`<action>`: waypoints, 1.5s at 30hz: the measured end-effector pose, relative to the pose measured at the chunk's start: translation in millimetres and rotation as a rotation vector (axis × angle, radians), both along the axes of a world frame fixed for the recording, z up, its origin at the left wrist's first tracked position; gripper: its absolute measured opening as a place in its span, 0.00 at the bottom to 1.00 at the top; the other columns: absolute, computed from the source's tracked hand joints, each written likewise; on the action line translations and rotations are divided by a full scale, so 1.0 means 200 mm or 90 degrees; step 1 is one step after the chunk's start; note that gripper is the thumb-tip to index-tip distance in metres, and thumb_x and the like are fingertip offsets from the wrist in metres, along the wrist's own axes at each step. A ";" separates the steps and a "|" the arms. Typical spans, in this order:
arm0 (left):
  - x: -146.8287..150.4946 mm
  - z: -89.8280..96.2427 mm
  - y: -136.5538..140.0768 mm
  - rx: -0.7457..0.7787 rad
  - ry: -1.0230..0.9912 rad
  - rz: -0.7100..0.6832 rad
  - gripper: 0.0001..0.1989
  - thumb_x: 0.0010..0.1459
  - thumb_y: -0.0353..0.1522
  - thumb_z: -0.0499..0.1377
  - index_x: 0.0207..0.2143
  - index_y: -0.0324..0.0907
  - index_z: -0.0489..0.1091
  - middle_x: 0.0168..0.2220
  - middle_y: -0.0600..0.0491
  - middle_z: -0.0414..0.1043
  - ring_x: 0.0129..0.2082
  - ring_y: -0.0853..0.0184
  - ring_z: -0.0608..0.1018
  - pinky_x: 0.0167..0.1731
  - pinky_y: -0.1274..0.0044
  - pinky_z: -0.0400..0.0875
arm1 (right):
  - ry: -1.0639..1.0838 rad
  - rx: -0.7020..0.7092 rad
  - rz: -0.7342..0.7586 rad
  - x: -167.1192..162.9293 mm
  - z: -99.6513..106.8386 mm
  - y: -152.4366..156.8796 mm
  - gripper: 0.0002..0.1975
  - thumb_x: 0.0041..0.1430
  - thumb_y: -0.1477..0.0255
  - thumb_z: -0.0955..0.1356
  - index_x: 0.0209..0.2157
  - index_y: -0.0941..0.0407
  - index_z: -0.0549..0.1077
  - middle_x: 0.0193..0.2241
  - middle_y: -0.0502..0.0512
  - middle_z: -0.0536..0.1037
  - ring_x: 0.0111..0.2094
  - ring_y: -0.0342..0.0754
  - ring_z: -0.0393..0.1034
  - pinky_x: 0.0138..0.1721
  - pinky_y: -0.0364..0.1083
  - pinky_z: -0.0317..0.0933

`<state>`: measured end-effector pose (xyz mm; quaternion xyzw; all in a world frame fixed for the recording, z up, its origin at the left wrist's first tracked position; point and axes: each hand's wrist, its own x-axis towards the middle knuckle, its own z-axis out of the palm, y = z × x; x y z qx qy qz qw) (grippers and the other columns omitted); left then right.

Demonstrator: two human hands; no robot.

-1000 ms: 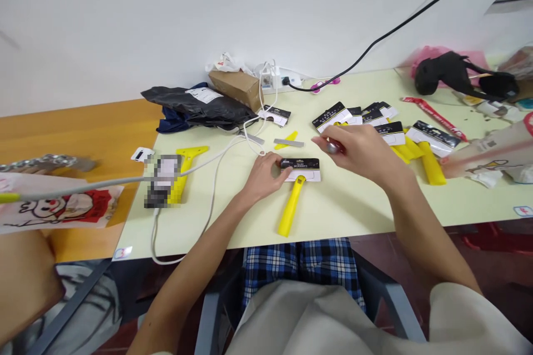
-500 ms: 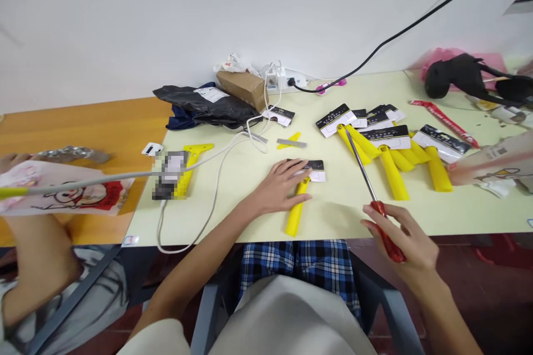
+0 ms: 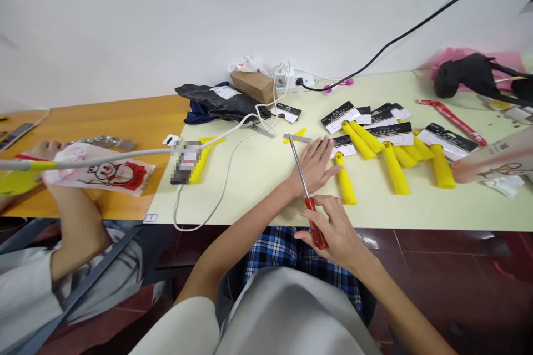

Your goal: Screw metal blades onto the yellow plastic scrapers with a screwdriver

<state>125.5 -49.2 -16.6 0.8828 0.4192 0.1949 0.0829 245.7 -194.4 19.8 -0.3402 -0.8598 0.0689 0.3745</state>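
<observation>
My right hand (image 3: 341, 230) is closed around the red handle of a screwdriver (image 3: 318, 233). Its metal shaft points up and to the left, passing in front of my left hand (image 3: 313, 169). That hand lies nearly flat with fingers extended and thumb apart, beside a yellow handle (image 3: 345, 180) with a black-and-white card (image 3: 345, 145) at its top. Beyond my left fingers are a flat grey metal strip (image 3: 296, 138) and a small yellow piece (image 3: 300, 132). Several more yellow handles (image 3: 395, 172) with cards lie in a pile to the right.
A yellow scraper (image 3: 202, 158) lies at left beside a pixelated device (image 3: 185, 162) with a white cable. Black plastic packaging (image 3: 220, 105), a cardboard box (image 3: 254, 86) and a power strip (image 3: 302, 77) stand by the wall. Another person's arm (image 3: 81, 219) rests at left.
My left hand has moved right and away from me, with the carded yellow handle now nearer the pile. My right hand has brought the screwdriver left, close to my left hand.
</observation>
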 end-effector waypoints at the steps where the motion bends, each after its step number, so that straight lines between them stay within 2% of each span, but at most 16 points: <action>1: -0.08 0.00 -0.05 -0.003 0.004 0.010 0.41 0.77 0.51 0.42 0.79 0.31 0.48 0.81 0.38 0.44 0.82 0.52 0.47 0.80 0.58 0.46 | -0.014 -0.002 -0.004 -0.01 -0.02 0.00 0.22 0.68 0.62 0.76 0.55 0.58 0.70 0.50 0.69 0.73 0.51 0.62 0.70 0.49 0.61 0.71; 5: -0.49 -0.03 -0.35 -0.027 0.036 0.089 0.35 0.79 0.44 0.44 0.79 0.33 0.47 0.80 0.37 0.46 0.81 0.53 0.49 0.78 0.56 0.53 | -0.115 -0.027 -0.014 -0.02 -0.10 0.03 0.22 0.69 0.63 0.75 0.57 0.58 0.71 0.53 0.71 0.74 0.53 0.64 0.70 0.52 0.63 0.71; 7: -0.67 -0.05 -0.49 -0.023 0.036 0.142 0.33 0.79 0.41 0.46 0.80 0.37 0.45 0.80 0.38 0.49 0.81 0.55 0.52 0.78 0.55 0.56 | -0.173 -0.045 -0.003 -0.05 -0.13 0.06 0.22 0.71 0.62 0.73 0.59 0.59 0.72 0.59 0.73 0.73 0.59 0.66 0.70 0.57 0.65 0.71; 11: -0.86 -0.06 -0.64 0.009 -0.020 0.200 0.33 0.79 0.36 0.48 0.81 0.44 0.42 0.79 0.41 0.54 0.80 0.57 0.57 0.76 0.54 0.61 | -0.206 -0.079 0.023 -0.14 -0.16 0.14 0.21 0.75 0.62 0.69 0.61 0.60 0.72 0.67 0.75 0.69 0.69 0.66 0.66 0.65 0.64 0.69; 15: -0.86 -0.06 -0.65 0.002 -0.026 0.214 0.34 0.79 0.36 0.49 0.81 0.46 0.41 0.79 0.43 0.54 0.80 0.56 0.57 0.76 0.53 0.61 | -0.183 -0.125 0.050 -0.23 -0.15 0.18 0.25 0.74 0.58 0.69 0.63 0.58 0.71 0.68 0.73 0.69 0.71 0.66 0.64 0.69 0.65 0.66; 18: -0.84 -0.04 -0.64 -0.008 -0.013 0.202 0.35 0.79 0.36 0.48 0.82 0.47 0.39 0.79 0.44 0.54 0.80 0.56 0.57 0.76 0.53 0.60 | -0.168 -0.143 0.022 -0.29 -0.15 0.20 0.32 0.71 0.50 0.69 0.65 0.59 0.69 0.70 0.76 0.66 0.73 0.70 0.60 0.70 0.71 0.63; 20: -0.83 -0.04 -0.64 -0.014 -0.014 0.198 0.35 0.79 0.36 0.48 0.82 0.48 0.38 0.79 0.45 0.54 0.80 0.56 0.57 0.77 0.54 0.60 | -0.163 -0.153 -0.002 -0.34 -0.16 0.20 0.35 0.71 0.49 0.69 0.66 0.60 0.67 0.71 0.78 0.64 0.74 0.72 0.58 0.71 0.71 0.61; 22: -0.84 -0.03 -0.64 -0.020 -0.012 0.195 0.35 0.79 0.36 0.48 0.82 0.49 0.38 0.79 0.47 0.54 0.80 0.57 0.56 0.77 0.54 0.59 | -0.156 -0.165 -0.011 -0.38 -0.17 0.21 0.38 0.72 0.50 0.69 0.70 0.61 0.63 0.72 0.79 0.61 0.75 0.73 0.55 0.72 0.72 0.59; 25: -0.84 -0.03 -0.64 -0.021 -0.003 0.186 0.35 0.79 0.35 0.48 0.82 0.51 0.39 0.79 0.49 0.54 0.80 0.57 0.55 0.77 0.54 0.58 | -0.119 -0.202 0.037 -0.37 -0.15 0.25 0.44 0.73 0.50 0.68 0.77 0.60 0.51 0.75 0.76 0.58 0.77 0.69 0.52 0.73 0.69 0.58; 27: -0.84 -0.02 -0.64 -0.017 0.002 0.188 0.35 0.78 0.34 0.49 0.82 0.51 0.40 0.79 0.49 0.53 0.80 0.57 0.55 0.77 0.54 0.58 | -0.078 -0.229 0.058 -0.28 -0.10 0.31 0.43 0.75 0.52 0.66 0.79 0.57 0.47 0.75 0.71 0.60 0.76 0.63 0.57 0.72 0.64 0.62; 29: -0.84 -0.02 -0.64 -0.015 0.007 0.193 0.34 0.78 0.35 0.50 0.81 0.52 0.44 0.80 0.49 0.52 0.80 0.57 0.55 0.77 0.54 0.59 | -0.029 -0.181 -0.019 -0.12 -0.04 0.43 0.33 0.78 0.58 0.64 0.75 0.56 0.56 0.71 0.69 0.67 0.72 0.61 0.63 0.70 0.64 0.63; 32: -0.84 -0.02 -0.64 -0.012 0.011 0.194 0.33 0.77 0.37 0.52 0.80 0.52 0.48 0.80 0.49 0.53 0.80 0.55 0.57 0.76 0.54 0.61 | -0.038 -0.061 -0.241 0.18 0.07 0.66 0.22 0.78 0.60 0.63 0.63 0.58 0.70 0.60 0.69 0.76 0.63 0.63 0.70 0.67 0.63 0.64; 35: -0.84 -0.01 -0.64 -0.011 0.008 0.197 0.33 0.77 0.38 0.54 0.80 0.53 0.50 0.79 0.50 0.54 0.79 0.53 0.58 0.75 0.53 0.62 | -0.219 -0.091 -0.434 0.42 0.13 0.88 0.24 0.75 0.59 0.64 0.62 0.61 0.71 0.56 0.73 0.76 0.57 0.69 0.72 0.59 0.65 0.67; 38: -0.84 -0.02 -0.64 -0.009 0.002 0.207 0.33 0.76 0.38 0.54 0.79 0.52 0.52 0.79 0.50 0.55 0.79 0.53 0.58 0.75 0.53 0.62 | -0.356 -0.184 -0.473 0.54 0.14 1.02 0.28 0.71 0.56 0.67 0.61 0.62 0.70 0.54 0.73 0.77 0.52 0.68 0.74 0.53 0.61 0.69; 41: -0.83 -0.02 -0.64 -0.002 -0.002 0.206 0.32 0.76 0.38 0.54 0.79 0.51 0.52 0.79 0.49 0.56 0.79 0.53 0.59 0.75 0.53 0.62 | -0.415 -0.262 -0.463 0.55 0.13 1.08 0.27 0.72 0.52 0.65 0.57 0.61 0.72 0.52 0.72 0.77 0.49 0.66 0.75 0.48 0.58 0.69; 45: -0.83 -0.02 -0.64 0.002 -0.003 0.202 0.32 0.76 0.38 0.54 0.78 0.51 0.52 0.78 0.49 0.56 0.79 0.53 0.59 0.74 0.53 0.63 | -0.459 -0.279 -0.444 0.54 0.11 1.10 0.30 0.70 0.53 0.66 0.62 0.61 0.69 0.53 0.73 0.75 0.48 0.65 0.74 0.47 0.57 0.69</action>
